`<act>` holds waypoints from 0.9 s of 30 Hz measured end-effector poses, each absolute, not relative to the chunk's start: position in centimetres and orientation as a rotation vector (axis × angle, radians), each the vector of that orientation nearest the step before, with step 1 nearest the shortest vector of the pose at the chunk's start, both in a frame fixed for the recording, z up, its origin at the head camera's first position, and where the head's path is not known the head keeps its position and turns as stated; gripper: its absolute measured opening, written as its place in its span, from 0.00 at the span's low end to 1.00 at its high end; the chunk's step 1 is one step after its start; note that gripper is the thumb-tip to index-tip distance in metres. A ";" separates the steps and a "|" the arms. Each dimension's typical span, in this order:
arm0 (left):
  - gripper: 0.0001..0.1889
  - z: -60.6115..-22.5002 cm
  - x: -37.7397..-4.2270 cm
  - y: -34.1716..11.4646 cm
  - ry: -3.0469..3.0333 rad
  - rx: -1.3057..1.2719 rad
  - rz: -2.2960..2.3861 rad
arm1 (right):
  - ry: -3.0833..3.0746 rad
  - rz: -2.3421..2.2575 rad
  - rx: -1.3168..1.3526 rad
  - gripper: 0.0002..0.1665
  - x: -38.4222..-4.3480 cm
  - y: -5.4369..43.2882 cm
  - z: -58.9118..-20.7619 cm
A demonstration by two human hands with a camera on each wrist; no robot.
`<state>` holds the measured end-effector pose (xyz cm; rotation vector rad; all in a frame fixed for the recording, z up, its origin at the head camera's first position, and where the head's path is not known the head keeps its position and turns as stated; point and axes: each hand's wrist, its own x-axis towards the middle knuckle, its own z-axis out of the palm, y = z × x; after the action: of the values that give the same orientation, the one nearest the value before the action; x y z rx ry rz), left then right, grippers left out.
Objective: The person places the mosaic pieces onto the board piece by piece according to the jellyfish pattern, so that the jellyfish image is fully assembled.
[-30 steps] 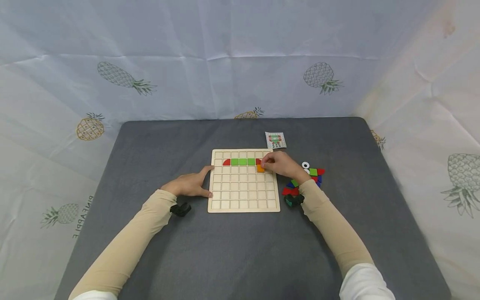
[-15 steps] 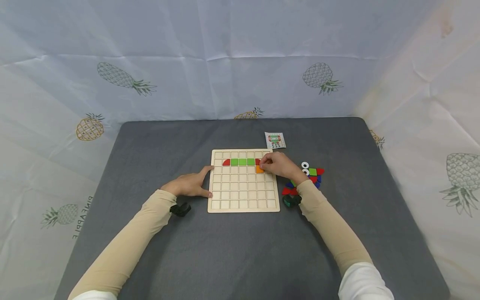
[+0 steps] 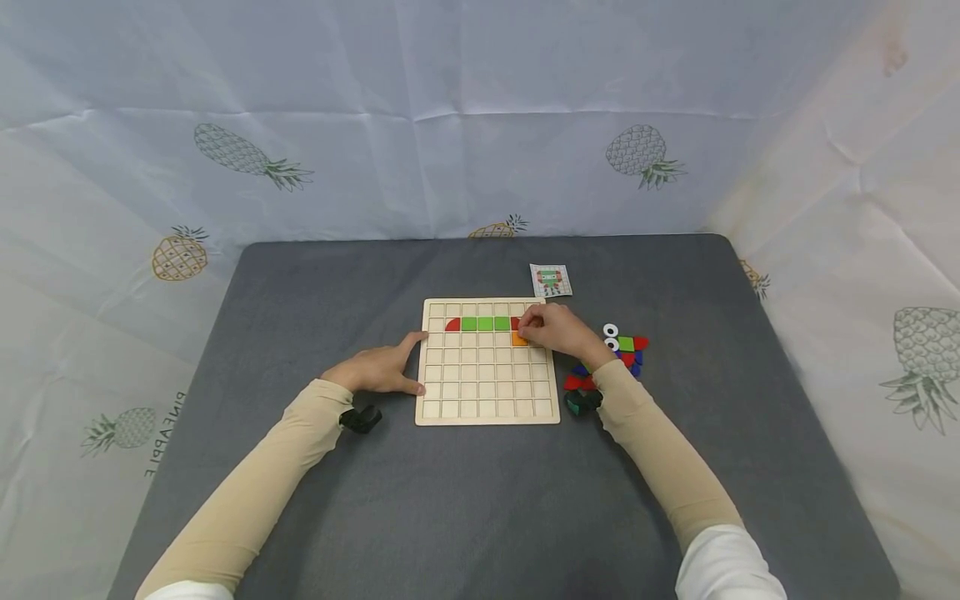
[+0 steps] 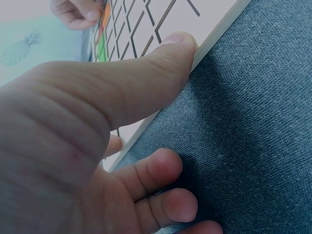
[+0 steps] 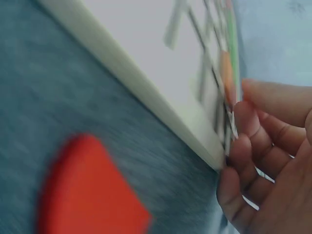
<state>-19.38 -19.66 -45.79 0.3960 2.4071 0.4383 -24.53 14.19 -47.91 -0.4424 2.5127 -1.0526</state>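
Grey table [image 3: 450,508], pineapple-print cloth [image 3: 352,67] behind. Board [image 3: 487,375] on table; green tiles [image 3: 485,324] in row near far edge, red tile [image 3: 453,326] at left end, orange tile [image 3: 517,339] below right end. Left hand [image 3: 381,369] spread wide, thumb and finger touching board's left edge. Right hand [image 3: 558,327] narrow at orange tile; pinching or only touching, cannot tell. Loose tiles [image 3: 626,343] right of board.

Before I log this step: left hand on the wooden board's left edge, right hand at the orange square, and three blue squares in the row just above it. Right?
Not quite: the three squares in that row are green, not blue, as the head view shows. The left hand, right hand and orange square are as you said.
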 end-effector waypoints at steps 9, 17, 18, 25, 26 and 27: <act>0.53 -45.6 -19.2 -19.6 2.402 0.397 0.444 | 2.484 -1.180 -0.392 0.12 -24.6 17.2 -45.2; 0.53 -45.5 -19.3 -19.5 2.403 0.404 0.451 | 2.514 -1.284 -0.329 0.17 -23.8 20.4 -42.4; 0.53 -45.5 -19.3 -19.5 2.405 0.405 0.451 | 2.529 -1.282 -0.324 0.18 -23.7 20.8 -42.3; 0.53 -45.7 -19.3 -19.6 2.403 0.397 0.451 | 2.637 -1.150 -0.223 0.24 -23.0 23.8 -42.4; 0.53 -45.7 -19.3 -19.6 2.405 0.398 0.448 | 2.644 -1.128 -0.213 0.24 -22.9 24.1 -42.5; 0.53 -45.7 -19.2 -19.7 2.406 0.396 0.446 | 2.647 -1.108 -0.201 0.25 -22.9 24.4 -42.6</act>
<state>-19.24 -19.68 -45.75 0.3959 2.4061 0.4462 -22.86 24.44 -42.56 -0.2006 2.6469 -1.1078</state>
